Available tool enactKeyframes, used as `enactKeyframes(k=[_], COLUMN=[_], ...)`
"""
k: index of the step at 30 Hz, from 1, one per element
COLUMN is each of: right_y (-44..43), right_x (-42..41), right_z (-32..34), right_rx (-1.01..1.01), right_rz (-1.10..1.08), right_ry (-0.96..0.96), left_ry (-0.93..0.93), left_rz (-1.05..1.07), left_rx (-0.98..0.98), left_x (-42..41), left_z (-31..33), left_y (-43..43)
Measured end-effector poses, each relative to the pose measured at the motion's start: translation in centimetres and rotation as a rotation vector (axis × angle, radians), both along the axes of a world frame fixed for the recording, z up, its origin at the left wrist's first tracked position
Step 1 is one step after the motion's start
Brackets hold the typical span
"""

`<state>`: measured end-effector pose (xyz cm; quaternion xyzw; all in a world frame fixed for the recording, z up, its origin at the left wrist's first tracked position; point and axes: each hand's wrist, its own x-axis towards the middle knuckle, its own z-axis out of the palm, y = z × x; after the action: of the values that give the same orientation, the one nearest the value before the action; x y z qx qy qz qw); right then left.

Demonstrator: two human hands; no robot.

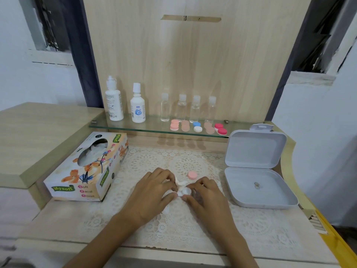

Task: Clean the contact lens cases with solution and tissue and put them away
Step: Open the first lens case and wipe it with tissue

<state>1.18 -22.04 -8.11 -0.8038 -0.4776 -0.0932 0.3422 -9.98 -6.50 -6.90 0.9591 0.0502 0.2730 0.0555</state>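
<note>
Both hands meet at the middle of the lace mat [251, 225], fingertips nearly touching. The left hand [152, 192] pinches a twisted tissue [181, 183] with curled fingers and pushes it into the white case [184, 192]. The right hand [205, 194] grips that case from the other side with thumb and fingers. The case sits directly between the 2 hands, its long axis running roughly left to right, so each hand covers 1 end.

A loose pink cap [192, 175] lies on the mat just beyond the right fingertips, clearly nearer that hand. The open box [257, 198] stands further right, also on the right hand's side. So capping and stowing look like jobs for the right hand, while the left keeps the tissue.

5 more cases [199, 127] wait on the glass shelf [119, 125], well beyond both hands, beside the solution bottles [125, 103].
</note>
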Motion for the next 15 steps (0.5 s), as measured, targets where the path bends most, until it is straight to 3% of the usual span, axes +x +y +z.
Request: enactKeyframes(k=[7,15], right_y=[0.0,-0.1], right_x=[0.0,0.1], right_z=[0.1,0.0], right_rx=[-0.013,-0.005], right_rz=[-0.001,0.002], right_ry=[-0.006,0.007], left_ry=[0.131,-0.015], left_rz=[0.002,-0.037], left_rx=[-0.149,-0.211], left_x=[0.7,0.1], left_z=[-0.4,-1.3], left_y=[0.4,-0.1])
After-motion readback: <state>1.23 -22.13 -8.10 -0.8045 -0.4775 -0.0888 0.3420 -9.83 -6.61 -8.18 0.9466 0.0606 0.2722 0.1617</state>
